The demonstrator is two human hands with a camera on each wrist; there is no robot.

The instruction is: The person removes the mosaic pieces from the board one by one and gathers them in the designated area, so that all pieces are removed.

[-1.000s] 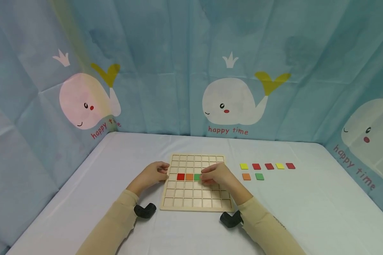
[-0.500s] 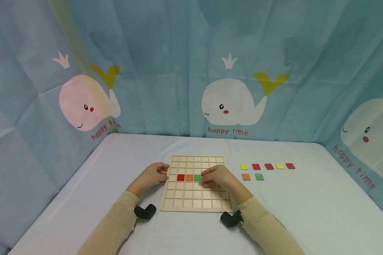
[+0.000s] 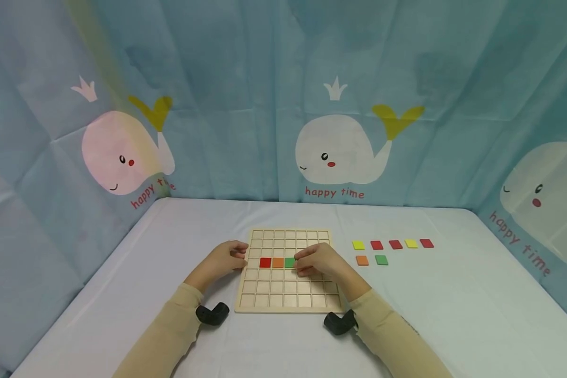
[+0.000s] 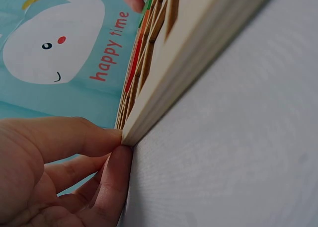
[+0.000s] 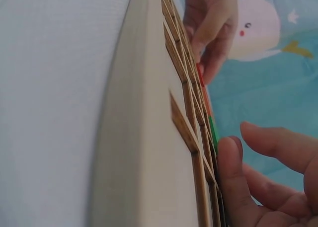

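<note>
A square wooden grid board (image 3: 290, 310) lies on the white table. One row holds a red tile (image 3: 265, 262), an orange tile (image 3: 277, 262) and a green tile (image 3: 289, 262) side by side. My left hand (image 3: 223, 260) holds the board's left edge; in the left wrist view, thumb and finger meet at its corner. Over the board, just right of the green tile, is my right hand (image 3: 318, 261). In the right wrist view its thumb (image 5: 230, 155) rests against the grid near the green tile, while the index finger (image 5: 263, 137) stands apart with nothing between them.
Loose flat tiles lie right of the board in two rows: yellow (image 3: 358, 245) and red (image 3: 376, 245) among the back ones, orange (image 3: 361, 260) and green (image 3: 381, 260) in front. A blue whale-print curtain (image 3: 227, 147) surrounds the table. Black wrist mounts (image 3: 212, 314) stick out from both sleeves.
</note>
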